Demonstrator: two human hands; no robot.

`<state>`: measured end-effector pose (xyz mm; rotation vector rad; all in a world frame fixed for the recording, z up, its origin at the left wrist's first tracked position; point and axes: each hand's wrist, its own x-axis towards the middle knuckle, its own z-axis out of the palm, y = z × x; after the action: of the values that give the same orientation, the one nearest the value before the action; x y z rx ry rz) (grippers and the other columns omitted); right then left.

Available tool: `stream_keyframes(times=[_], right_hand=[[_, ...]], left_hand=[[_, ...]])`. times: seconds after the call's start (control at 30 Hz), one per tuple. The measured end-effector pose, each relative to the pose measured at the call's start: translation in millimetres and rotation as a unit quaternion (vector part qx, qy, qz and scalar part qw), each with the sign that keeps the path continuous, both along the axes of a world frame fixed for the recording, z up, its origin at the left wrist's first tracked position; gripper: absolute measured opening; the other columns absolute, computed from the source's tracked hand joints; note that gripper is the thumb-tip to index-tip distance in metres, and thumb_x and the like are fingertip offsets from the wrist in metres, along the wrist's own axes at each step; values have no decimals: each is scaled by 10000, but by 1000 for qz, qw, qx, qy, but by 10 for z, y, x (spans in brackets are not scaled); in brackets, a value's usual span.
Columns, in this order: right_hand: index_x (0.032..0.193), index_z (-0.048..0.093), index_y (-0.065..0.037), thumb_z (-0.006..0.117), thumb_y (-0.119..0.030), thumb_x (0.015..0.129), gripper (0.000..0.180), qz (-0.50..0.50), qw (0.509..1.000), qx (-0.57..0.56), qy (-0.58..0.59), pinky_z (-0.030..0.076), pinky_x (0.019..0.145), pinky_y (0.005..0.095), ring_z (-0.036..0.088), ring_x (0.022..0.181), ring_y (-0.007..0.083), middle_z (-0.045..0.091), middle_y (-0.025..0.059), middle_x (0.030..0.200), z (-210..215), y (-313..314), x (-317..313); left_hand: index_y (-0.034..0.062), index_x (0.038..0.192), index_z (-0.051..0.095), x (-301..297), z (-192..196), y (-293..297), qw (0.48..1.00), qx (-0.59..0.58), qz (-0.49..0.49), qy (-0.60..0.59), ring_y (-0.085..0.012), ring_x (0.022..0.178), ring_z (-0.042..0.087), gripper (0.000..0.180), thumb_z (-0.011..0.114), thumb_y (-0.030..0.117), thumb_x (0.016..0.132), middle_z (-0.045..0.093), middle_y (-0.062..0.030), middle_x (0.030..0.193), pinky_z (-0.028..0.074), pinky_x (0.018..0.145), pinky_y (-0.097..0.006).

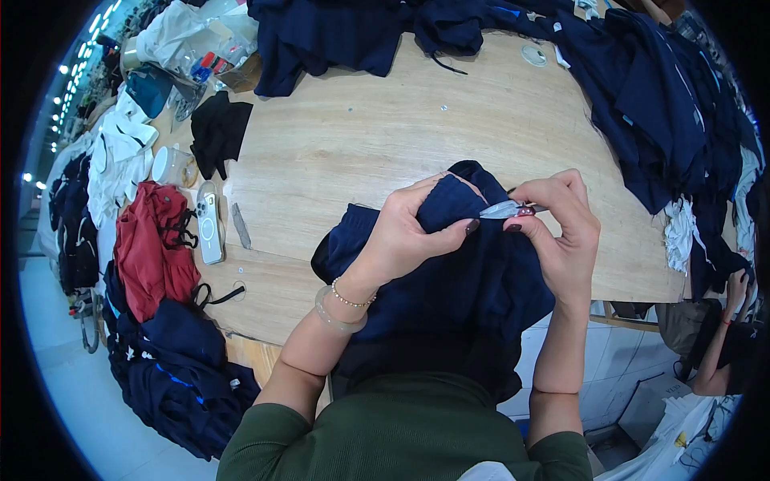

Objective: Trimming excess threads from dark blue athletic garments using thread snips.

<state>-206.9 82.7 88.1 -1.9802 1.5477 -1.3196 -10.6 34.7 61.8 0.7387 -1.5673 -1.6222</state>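
Note:
My left hand (409, 232) is closed on a navy garment (449, 204), pinching a gathered, elastic-looking edge between thumb and fingers. The rest of the garment hangs down over the table edge against my front. Just to the right, my right hand (561, 228) grips small thread snips (500, 210). Their pale silver blades point left, and the tip meets the cloth beside my left thumb. Most of the handle is hidden inside my right fingers. Whether a thread lies between the blades is too small to tell.
Navy garments are heaped along the far (329, 48) and right (642, 104) table edges. At left lie a phone (209, 228), a red garment (152, 248), a black cloth (218, 132) and a clear plastic cup (167, 166). A co-worker's hands (736, 293) show at far right.

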Motion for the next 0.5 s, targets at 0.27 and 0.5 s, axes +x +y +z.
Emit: stream_keyframes(times=[0.27,0.5], right_hand=[[838,676,-76,747,-178,711,178,-10,1000,-6,21,326,716,300,476,763,182,634,3,726,17,10,-21],[837,668,-76,739,-180,719,172,-8,999,-7,36,326,719,296,477,761,186,628,0,725,39,-1,-9]], left_hand=[[-21,946,644,-19,-18,3,999,-34,8,7,-95,798,575,194,660,-9,753,624,-44,885,466,752,-231],[-25,935,641,-14,-38,-6,999,-46,8,5,-96,790,570,189,664,-3,748,624,-47,877,465,748,-236]])
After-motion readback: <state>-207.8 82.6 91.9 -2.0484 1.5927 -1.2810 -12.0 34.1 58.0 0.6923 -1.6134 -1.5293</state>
